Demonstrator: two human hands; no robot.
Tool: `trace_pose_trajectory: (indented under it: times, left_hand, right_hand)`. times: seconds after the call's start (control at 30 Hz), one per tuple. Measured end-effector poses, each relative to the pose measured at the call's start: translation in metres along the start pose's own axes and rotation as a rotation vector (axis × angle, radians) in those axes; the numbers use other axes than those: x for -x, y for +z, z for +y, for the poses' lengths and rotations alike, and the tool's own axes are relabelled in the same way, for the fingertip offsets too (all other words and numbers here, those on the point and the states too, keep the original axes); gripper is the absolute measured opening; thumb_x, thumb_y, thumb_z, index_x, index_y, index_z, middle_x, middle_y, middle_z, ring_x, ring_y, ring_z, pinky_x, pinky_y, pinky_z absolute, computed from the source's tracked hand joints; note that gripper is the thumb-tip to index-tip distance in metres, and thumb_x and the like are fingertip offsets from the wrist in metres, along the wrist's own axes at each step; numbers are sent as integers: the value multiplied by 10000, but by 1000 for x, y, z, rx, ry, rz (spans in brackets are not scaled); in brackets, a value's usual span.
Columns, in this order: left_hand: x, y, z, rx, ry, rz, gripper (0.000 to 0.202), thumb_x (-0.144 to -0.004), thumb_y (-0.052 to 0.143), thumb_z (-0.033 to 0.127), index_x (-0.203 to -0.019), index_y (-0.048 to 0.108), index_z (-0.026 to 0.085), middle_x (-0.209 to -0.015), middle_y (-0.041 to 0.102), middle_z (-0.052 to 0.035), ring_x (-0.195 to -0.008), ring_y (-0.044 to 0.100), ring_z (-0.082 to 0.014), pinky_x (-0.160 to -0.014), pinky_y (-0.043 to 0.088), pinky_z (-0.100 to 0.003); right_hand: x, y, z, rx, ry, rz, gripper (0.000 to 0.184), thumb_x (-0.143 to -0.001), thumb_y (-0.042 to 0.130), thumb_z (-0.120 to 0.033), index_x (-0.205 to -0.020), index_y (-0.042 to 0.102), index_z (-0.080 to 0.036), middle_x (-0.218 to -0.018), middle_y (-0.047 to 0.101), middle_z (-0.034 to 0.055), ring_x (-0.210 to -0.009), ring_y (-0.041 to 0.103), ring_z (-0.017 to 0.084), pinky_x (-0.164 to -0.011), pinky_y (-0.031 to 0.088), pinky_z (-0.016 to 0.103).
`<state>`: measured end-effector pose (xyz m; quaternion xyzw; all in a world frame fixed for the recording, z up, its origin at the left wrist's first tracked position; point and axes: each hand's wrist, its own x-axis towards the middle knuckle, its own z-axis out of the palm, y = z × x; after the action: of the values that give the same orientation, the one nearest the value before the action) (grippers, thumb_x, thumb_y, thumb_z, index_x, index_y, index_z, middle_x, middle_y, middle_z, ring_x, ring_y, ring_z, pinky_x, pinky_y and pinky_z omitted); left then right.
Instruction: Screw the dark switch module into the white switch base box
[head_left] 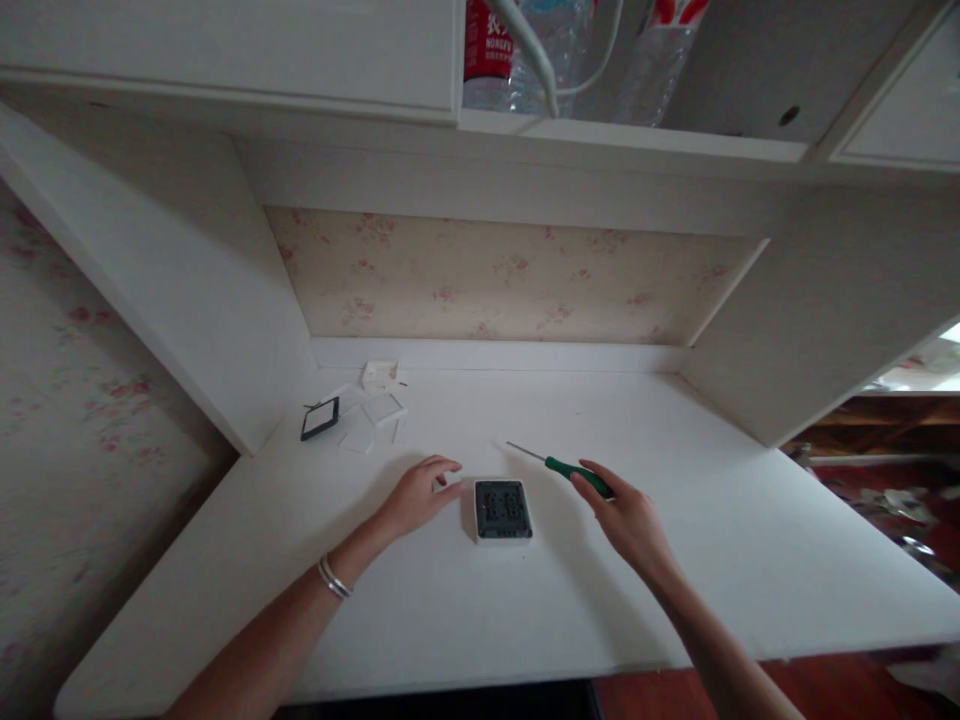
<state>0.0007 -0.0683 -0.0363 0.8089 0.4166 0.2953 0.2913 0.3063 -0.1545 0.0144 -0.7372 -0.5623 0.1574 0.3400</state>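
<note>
On the white desk lies a square electrical socket panel (503, 510), with a white edge and a dark inner face turned up. Just to its left is my left hand (418, 494), thumb and fingers apart, holding nothing and not visibly touching the panel. My right hand (628, 512) grips a screwdriver (574, 472) by its green handle, above the desk to the right of the panel. The screwdriver's thin metal shaft points left and away from me, its tip clear of the panel.
At the back left of the desk (675, 590) lie a black square frame (320, 418), a white frame (384, 407), a small white box-like part (380, 374) and thin flat pieces (357, 439). Overhead, a shelf (637, 140) holds plastic bottles (551, 50) and a white cable (536, 55).
</note>
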Motion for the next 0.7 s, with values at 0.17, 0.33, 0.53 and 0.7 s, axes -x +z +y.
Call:
trace_pose_trajectory:
  times: [0.17,0.33,0.53,0.7]
  left_hand:
    - [-56,-45,-36,-497,-71,36,289,-882,452,371,-1011,656,211,-1021,676,-25,-831,633,-143,-793,480,-242]
    - [-111,-82,-73,-671,-168,53,315,-851,441,262,-1071,644,167,-1145,636,-77,-1040,583,-211,-928,423,-305]
    - [-148,-98,-104,-816,-233,-26,362,-777,458,163,-1094,630,130,-1148,625,-133,-1067,538,-276,-917,415,-383]
    - [-162,-93,-117,-868,-284,-65,393,-747,438,127,-1098,614,109,-1128,618,-177,-1057,512,-304,-852,440,-423]
  right_hand:
    - [18,28,32,5,-35,53,484,-813,474,-565,-1115,641,-226,-1026,682,71,-836,635,223,-747,481,330]
    - [25,49,50,69,-43,12,474,-842,444,-521,-1188,586,-229,-1066,657,71,-921,620,235,-810,476,358]
    - [24,55,56,80,-94,20,412,-844,459,-464,-1139,604,-216,-1036,648,72,-962,599,224,-841,461,343]
    - [23,52,50,76,-88,15,371,-841,476,-451,-1090,616,-213,-1035,639,69,-975,586,220,-854,451,337]
